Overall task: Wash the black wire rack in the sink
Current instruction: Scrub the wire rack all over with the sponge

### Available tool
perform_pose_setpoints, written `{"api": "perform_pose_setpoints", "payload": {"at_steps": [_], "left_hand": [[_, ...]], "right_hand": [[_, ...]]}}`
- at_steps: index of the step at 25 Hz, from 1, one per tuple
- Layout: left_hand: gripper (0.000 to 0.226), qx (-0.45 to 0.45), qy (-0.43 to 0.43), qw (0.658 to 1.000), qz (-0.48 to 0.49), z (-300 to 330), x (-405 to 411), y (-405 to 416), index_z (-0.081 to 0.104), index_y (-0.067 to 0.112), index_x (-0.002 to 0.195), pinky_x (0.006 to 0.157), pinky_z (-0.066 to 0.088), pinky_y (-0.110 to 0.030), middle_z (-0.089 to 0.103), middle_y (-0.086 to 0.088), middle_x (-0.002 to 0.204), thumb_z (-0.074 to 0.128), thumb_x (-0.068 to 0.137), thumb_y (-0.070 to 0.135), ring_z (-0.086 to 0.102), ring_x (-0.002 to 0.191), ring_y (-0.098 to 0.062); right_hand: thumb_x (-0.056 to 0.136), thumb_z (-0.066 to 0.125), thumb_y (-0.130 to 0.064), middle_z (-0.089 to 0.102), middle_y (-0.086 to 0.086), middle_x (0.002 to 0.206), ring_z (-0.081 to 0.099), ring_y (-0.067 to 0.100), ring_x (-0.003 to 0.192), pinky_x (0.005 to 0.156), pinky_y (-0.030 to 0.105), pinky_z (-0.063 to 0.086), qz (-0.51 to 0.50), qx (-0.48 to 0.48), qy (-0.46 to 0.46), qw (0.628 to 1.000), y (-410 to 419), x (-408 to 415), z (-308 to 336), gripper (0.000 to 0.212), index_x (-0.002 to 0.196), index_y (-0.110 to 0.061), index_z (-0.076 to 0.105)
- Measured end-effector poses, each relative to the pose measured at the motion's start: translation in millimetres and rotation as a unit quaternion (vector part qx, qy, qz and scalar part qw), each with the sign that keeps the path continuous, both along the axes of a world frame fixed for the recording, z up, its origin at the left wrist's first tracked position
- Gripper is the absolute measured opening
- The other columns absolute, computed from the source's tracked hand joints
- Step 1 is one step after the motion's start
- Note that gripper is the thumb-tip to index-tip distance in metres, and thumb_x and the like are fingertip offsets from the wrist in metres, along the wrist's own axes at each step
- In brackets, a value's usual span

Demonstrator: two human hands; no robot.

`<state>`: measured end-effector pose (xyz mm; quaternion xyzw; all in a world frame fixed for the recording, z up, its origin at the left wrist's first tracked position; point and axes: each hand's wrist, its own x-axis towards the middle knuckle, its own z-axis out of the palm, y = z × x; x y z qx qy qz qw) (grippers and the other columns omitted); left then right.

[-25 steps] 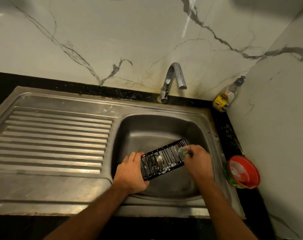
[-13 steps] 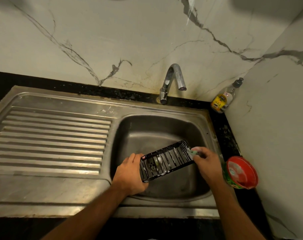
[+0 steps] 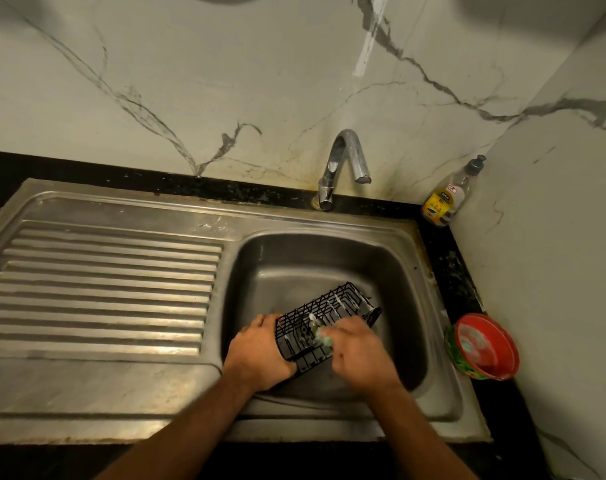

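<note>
Small black wire rack (image 3: 324, 318) tilts over the steel sink (image 3: 329, 258) basin, left hand (image 3: 260, 351) gripping its end, right hand (image 3: 358, 353) fingers pinching a green scrubber (image 3: 324, 339); probably light, stiff, soap-slippery, so hold the frame

I see the black wire rack (image 3: 324, 318) inside the steel sink (image 3: 329, 258), held tilted above the basin floor near its front edge, well in front of the tap (image 3: 343, 168). It is an oblong basket of thin black bars with white suds streaked along several of them. Its far end points away to the right, toward the sink's right wall.
</note>
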<state>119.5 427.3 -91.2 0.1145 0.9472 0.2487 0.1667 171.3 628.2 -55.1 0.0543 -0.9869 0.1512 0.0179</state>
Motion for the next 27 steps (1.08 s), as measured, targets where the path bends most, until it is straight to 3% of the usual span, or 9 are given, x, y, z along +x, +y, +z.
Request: {"api": "perform_pose_setpoints", "payload": {"at_steps": [2, 4, 6, 11, 14, 17, 21, 24, 27], "left_hand": [[0.096, -0.002, -0.011, 1.000, 0.003, 0, -2, 0, 0.042, 0.034, 0.145, 0.110, 0.044, -0.031, 0.055, 0.008, 0.137, 0.071, 0.058, 0.061, 0.058, 0.125, -0.017], [0.095, 0.007, -0.027, 1.000, 0.012, -1, -4, 1, 0.044, 0.035, 0.144, 0.109, 0.045, -0.031, 0.056, 0.008, 0.135, 0.070, 0.056, 0.059, 0.059, 0.123, -0.015], [0.094, 0.014, -0.040, 0.999, 0.024, -2, -6, 0, 0.046, 0.036, 0.142, 0.108, 0.046, -0.031, 0.058, 0.009, 0.134, 0.070, 0.054, 0.059, 0.060, 0.122, -0.013], [0.100, 0.017, -0.038, 0.999, 0.029, 2, -4, 2, 0.046, 0.034, 0.143, 0.108, 0.046, -0.033, 0.057, 0.006, 0.137, 0.056, 0.051, 0.071, 0.059, 0.125, -0.019], [0.101, 0.018, -0.053, 0.998, 0.040, 1, -5, 1, 0.045, 0.035, 0.144, 0.108, 0.047, -0.033, 0.057, 0.007, 0.137, 0.060, 0.050, 0.067, 0.060, 0.123, -0.016], [0.101, 0.019, -0.072, 0.996, 0.040, -1, -8, 1, 0.044, 0.036, 0.146, 0.108, 0.047, -0.032, 0.056, 0.008, 0.137, 0.069, 0.052, 0.062, 0.060, 0.122, -0.014], [0.101, 0.025, -0.082, 0.996, 0.033, 0, -11, 1, 0.044, 0.036, 0.147, 0.109, 0.046, -0.031, 0.054, 0.008, 0.139, 0.070, 0.052, 0.060, 0.059, 0.123, -0.014], [0.107, 0.040, -0.099, 0.994, 0.007, -2, -12, 0, 0.035, 0.034, 0.152, 0.112, 0.044, -0.035, 0.047, 0.007, 0.146, 0.072, 0.055, 0.057, 0.053, 0.130, -0.014], [0.126, 0.080, -0.147, 0.984, -0.061, -9, -8, 0, 0.009, 0.031, 0.162, 0.119, 0.036, -0.035, 0.031, 0.003, 0.159, 0.080, 0.060, 0.051, 0.043, 0.140, -0.017]], "right_hand": [[0.091, 0.057, -0.003, 0.065, 0.001, 0.110, 0.058, 0.013, 0.096, 0.083, 0.020, 0.048, -0.119, 0.003, 0.015, 0.993, 31, -10, 9, 0.034, 0.115, -0.023, 0.071], [0.093, 0.054, -0.002, 0.067, 0.003, 0.116, 0.057, 0.015, 0.103, 0.088, 0.023, 0.048, -0.189, 0.007, 0.012, 0.982, 51, -21, 12, 0.035, 0.117, -0.021, 0.070], [0.095, 0.054, -0.006, 0.065, 0.003, 0.118, 0.058, 0.014, 0.104, 0.092, 0.023, 0.049, -0.165, 0.001, -0.008, 0.986, 40, -23, 12, 0.033, 0.120, -0.022, 0.069], [0.089, 0.052, -0.009, 0.060, 0.002, 0.119, 0.050, 0.020, 0.113, 0.094, 0.033, 0.046, 0.056, -0.017, -0.077, 0.995, -39, 1, -4, 0.038, 0.123, -0.020, 0.064], [0.084, 0.059, -0.006, 0.061, -0.002, 0.110, 0.056, 0.017, 0.103, 0.089, 0.030, 0.051, -0.035, -0.014, -0.040, 0.998, -9, -14, -5, 0.036, 0.112, -0.026, 0.069], [0.091, 0.058, -0.007, 0.063, -0.001, 0.115, 0.061, 0.014, 0.099, 0.092, 0.033, 0.054, -0.147, -0.028, -0.051, 0.987, 33, -33, 5, 0.028, 0.111, -0.023, 0.070], [0.101, 0.039, -0.028, 0.062, 0.001, 0.119, 0.059, 0.016, 0.103, 0.090, 0.035, 0.049, -0.047, -0.012, -0.109, 0.993, 18, -30, -1, 0.025, 0.111, -0.027, 0.062], [0.103, 0.038, -0.020, 0.055, 0.002, 0.135, 0.053, 0.021, 0.121, 0.100, 0.033, 0.043, -0.029, 0.018, -0.114, 0.993, 24, -21, -9, 0.033, 0.132, -0.022, 0.054], [0.099, 0.049, -0.016, 0.060, 0.004, 0.133, 0.058, 0.020, 0.119, 0.101, 0.030, 0.045, -0.072, 0.056, -0.095, 0.991, 51, -17, -17, 0.034, 0.132, -0.025, 0.055]]}}
